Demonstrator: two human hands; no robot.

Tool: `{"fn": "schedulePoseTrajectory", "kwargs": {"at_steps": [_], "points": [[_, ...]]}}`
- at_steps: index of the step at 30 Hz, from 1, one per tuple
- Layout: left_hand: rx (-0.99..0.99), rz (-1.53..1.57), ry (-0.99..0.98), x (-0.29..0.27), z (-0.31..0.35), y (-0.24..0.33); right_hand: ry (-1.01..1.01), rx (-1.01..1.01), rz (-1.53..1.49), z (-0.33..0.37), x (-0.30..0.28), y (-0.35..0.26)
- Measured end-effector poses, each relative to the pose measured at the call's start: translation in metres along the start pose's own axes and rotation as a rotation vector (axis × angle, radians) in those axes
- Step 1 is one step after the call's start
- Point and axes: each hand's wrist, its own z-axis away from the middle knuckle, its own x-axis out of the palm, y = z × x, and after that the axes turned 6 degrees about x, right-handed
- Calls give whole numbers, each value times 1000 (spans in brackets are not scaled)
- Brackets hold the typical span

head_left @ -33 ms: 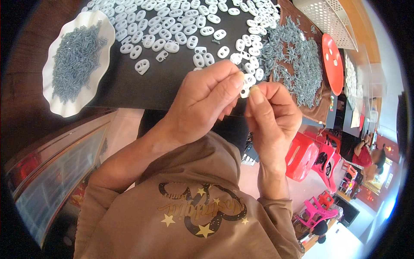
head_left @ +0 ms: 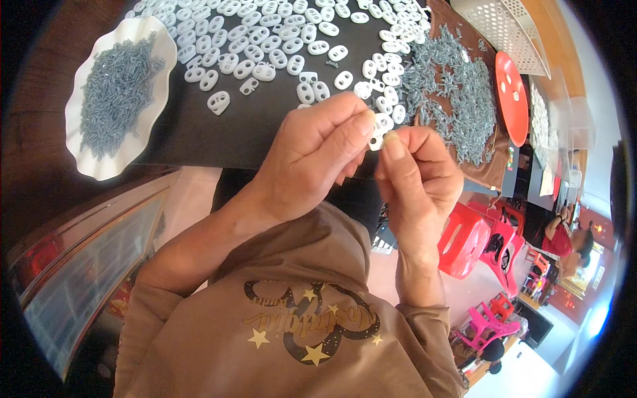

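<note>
Between my two hands, over the near edge of the table, is a small white plastic cord lock piece [head_left: 375,142] with a hole in it. My left hand [head_left: 315,152] is closed, its thumb and forefinger pinching at the piece's upper left. From the other side, the thumb and bent forefinger of my right hand [head_left: 421,176] press on it. Fingertips cover much of the piece, and whether a spring is in it cannot be seen. Just beyond lie many white two-hole cord locks [head_left: 255,52], some reaching right up to my fingers.
Small metal springs fill a white wavy-rimmed dish [head_left: 78,132] at the left. More loose springs [head_left: 458,99] lie on a brown cloth at the right, beside a red plate [head_left: 509,119] holding a few white pieces. Red stool [head_left: 462,242] and pink chairs stand beyond; a person sits farther off.
My right hand has shifted very slightly to the left against the white piece. My left hand looks the same.
</note>
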Motion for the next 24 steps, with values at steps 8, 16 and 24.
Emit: {"fn": "schedulePoseTrajectory", "kwargs": {"at_steps": [8,16,24], "points": [[12,-27,-11,-1,0,1,22,-18,-60,2,4,6],[32,-93,-2,0,2,-1,13,-37,-28,4,5,6],[-79,-52,-149,-9,0,8,-126,-394,513,-8,-18,6]]}}
